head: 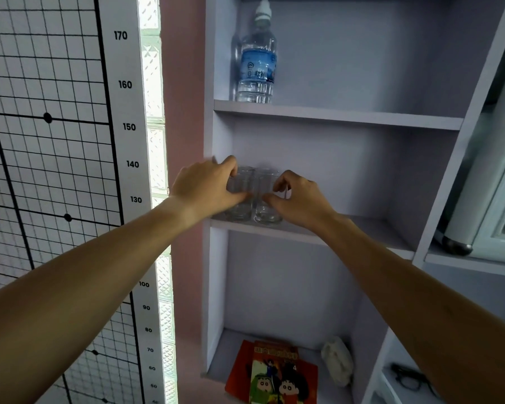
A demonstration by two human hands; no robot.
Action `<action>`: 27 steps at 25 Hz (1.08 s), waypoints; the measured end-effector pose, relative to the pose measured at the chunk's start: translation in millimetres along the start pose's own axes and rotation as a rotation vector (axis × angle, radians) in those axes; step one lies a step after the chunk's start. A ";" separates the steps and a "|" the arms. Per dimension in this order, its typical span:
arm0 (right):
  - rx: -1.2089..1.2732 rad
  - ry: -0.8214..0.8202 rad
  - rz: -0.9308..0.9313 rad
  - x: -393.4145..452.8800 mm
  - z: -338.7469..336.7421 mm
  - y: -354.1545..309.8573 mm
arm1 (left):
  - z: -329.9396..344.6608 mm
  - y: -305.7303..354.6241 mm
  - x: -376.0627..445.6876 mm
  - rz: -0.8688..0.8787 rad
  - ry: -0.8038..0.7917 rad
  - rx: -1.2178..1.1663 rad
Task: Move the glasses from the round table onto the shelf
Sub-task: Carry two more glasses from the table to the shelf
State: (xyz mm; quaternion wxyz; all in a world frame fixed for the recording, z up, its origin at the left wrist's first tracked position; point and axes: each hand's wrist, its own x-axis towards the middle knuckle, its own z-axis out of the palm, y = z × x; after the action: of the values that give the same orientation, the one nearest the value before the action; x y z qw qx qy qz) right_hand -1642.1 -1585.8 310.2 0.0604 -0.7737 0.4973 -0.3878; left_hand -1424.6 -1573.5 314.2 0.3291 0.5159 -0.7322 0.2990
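Observation:
Two clear drinking glasses stand side by side on the middle board of a pale lilac shelf [368, 228], near its left wall. My left hand [207, 188] wraps the left glass [241, 212], fingers over its rim and thumb across its front. My right hand [296, 196] holds the right glass [268, 215], with thumb and curled fingers pinching its side. Both glass bases rest on the board. The round table is out of view.
A water bottle [257, 62] stands on the shelf board above. Comic books [277, 374] and a white bundle [337, 360] lie in the bottom compartment. A height chart [126, 126] hangs at left; a white appliance [484, 205] sits at right.

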 end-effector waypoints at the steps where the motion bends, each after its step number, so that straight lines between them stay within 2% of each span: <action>1: 0.004 0.008 -0.001 1.1 1.0 0.5 | 1.0 -1.5 -0.1 -0.003 0.008 -0.007; 12: 0.131 0.040 0.025 12.7 12.7 0.8 | 8.3 -10.4 1.1 -0.007 0.024 -0.022; 27: 0.108 0.020 0.029 13.8 16.9 -2.4 | 9.4 -9.7 2.1 -0.052 -0.003 -0.026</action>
State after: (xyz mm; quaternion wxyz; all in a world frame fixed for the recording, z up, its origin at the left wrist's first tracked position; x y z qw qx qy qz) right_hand -1626.4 -1600.7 307.1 0.1024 -0.7581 0.4875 -0.4209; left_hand -1417.5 -1584.8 311.2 0.3421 0.5310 -0.7229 0.2800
